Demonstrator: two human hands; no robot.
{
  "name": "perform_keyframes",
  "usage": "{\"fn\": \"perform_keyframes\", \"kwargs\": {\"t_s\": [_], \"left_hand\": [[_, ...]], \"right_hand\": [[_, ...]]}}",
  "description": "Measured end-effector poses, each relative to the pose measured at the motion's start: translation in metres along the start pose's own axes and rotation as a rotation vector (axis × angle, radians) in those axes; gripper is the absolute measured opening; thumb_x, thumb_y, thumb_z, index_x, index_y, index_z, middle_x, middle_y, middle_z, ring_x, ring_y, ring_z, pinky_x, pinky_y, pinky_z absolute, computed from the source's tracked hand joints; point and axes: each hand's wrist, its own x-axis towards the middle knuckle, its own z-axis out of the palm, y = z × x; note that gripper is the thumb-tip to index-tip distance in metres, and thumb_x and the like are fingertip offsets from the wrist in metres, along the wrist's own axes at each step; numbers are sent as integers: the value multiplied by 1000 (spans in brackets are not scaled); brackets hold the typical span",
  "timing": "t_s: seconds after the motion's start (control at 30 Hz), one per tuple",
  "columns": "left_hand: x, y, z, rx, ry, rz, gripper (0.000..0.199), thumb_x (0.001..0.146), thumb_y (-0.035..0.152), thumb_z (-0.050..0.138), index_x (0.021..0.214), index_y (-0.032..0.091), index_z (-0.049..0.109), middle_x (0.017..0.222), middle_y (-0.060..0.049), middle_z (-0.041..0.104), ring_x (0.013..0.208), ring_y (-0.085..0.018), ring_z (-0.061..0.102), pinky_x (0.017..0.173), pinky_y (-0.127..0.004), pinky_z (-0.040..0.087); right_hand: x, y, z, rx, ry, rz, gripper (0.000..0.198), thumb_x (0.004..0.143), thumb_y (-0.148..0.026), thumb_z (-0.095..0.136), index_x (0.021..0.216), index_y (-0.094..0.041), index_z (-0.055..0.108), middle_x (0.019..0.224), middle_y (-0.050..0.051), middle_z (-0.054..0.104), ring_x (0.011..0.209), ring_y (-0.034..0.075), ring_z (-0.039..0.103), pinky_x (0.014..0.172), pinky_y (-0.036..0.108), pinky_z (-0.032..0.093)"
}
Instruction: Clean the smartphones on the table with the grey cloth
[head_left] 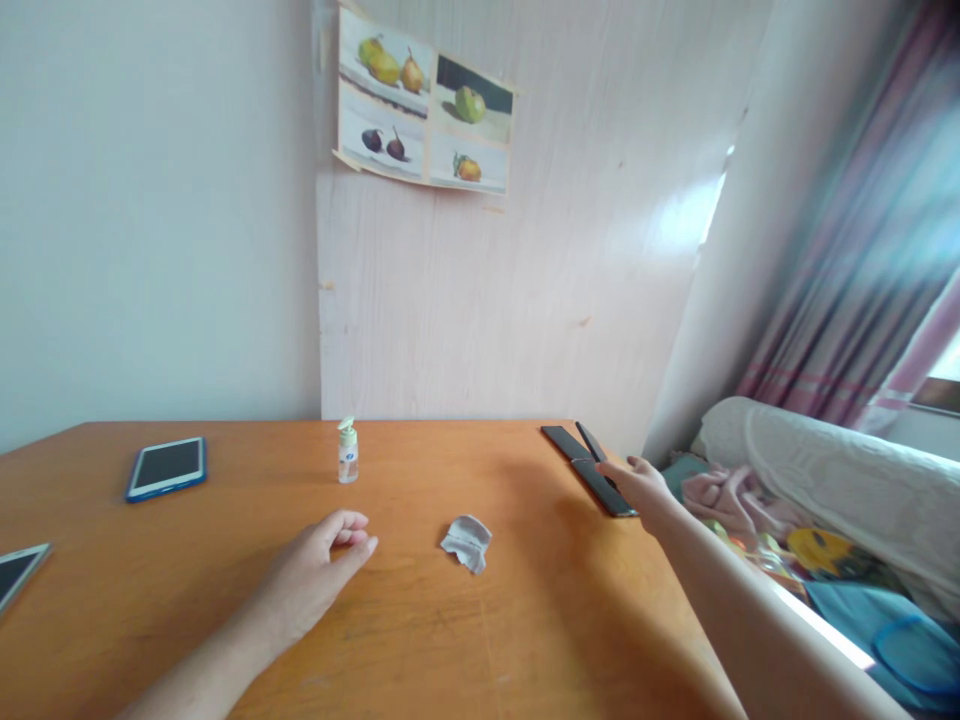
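My right hand (636,482) is over the far right part of the orange-brown wooden table (390,640), its fingers closed around the near end of a thin, flat, dark slab (591,442). The slab's long axis runs from far left to near right, its free end pointing to the far edge and slightly left, with the piece tipped up on its edge. Just beneath and beside it lies a long, flat, black two-part panel (604,492) with a break across its middle, on nearly the same slant; I cannot tell whether slab and panel touch.

My left hand (337,545) is well apart from the right, near the left-centre of the table — fingers loosely curled, a small gap between thumb and fingertips, nothing in the grasp. To its right lies a crumpled, pale grey piece of cloth or paper (468,543), apart from the fingers.

Beyond the left hand stands a small clear plastic bottle with a pale green pump top (348,455), upright; how full it is, I cannot make out. Farther left lies a dark-screened tablet with a white border and blue case (167,468), and at the near left edge a white-framed, dark-screened device (21,572), partly cut off.
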Motion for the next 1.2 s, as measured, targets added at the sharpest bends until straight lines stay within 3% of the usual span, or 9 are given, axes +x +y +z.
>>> {"fn": "perform_keyframes", "kwargs": {"t_s": [0.17, 0.37, 0.5, 0.7, 0.87, 1.2], "left_hand": [[0, -1, 1, -10, -12, -6, 50, 77, 58, 57, 107, 19, 59, 106, -9, 70, 106, -27, 64, 97, -41, 46], [0, -6, 1, -10, -14, 11, 48, 79, 57, 57, 109, 19, 59, 108, -9, 69, 109, -27, 62, 99, -41, 46], [-2, -9, 1, -8, 1, 8, 46, 80, 56, 57, 108, 20, 61, 108, -9, 69, 109, -27, 63, 98, -41, 46], [-4, -8, 1, -17, 33, 8, 45, 78, 54, 60, 107, 20, 64, 107, -8, 70, 107, -27, 64, 98, -42, 48], [-6, -11, 0, -14, 11, -12, 44, 79, 57, 59, 107, 22, 63, 109, -8, 69, 111, -28, 62, 99, -42, 48], [-7, -21, -1, 37, -31, -49, 41, 83, 55, 58, 111, 26, 61, 116, -4, 67, 116, -26, 59, 101, -39, 46]], "right_hand": [[7, -25, 38, -153, -51, -67, 85, 67, -57, 66, 137, -14, 44, 111, 16, 66, 102, 32, 64, 77, 35, 50], [18, -48, 85, -320, -106, -100, 75, 64, -56, 67, 127, -21, 47, 114, 16, 65, 106, 35, 62, 84, 43, 48], [24, -52, 103, -372, -114, -111, 73, 62, -52, 69, 122, -17, 48, 113, 20, 64, 111, 38, 60, 88, 47, 46], [42, -53, 107, -386, -94, -146, 74, 63, -53, 68, 123, -16, 48, 116, 21, 63, 113, 40, 58, 90, 48, 46], [71, -49, 100, -368, -81, -133, 69, 68, -56, 64, 122, -16, 50, 109, 18, 67, 104, 34, 64, 84, 42, 50], [107, -18, 90, -392, -6, -78, 82, 70, -57, 63, 134, -11, 42, 119, 23, 62, 110, 38, 60, 87, 45, 49]]}}
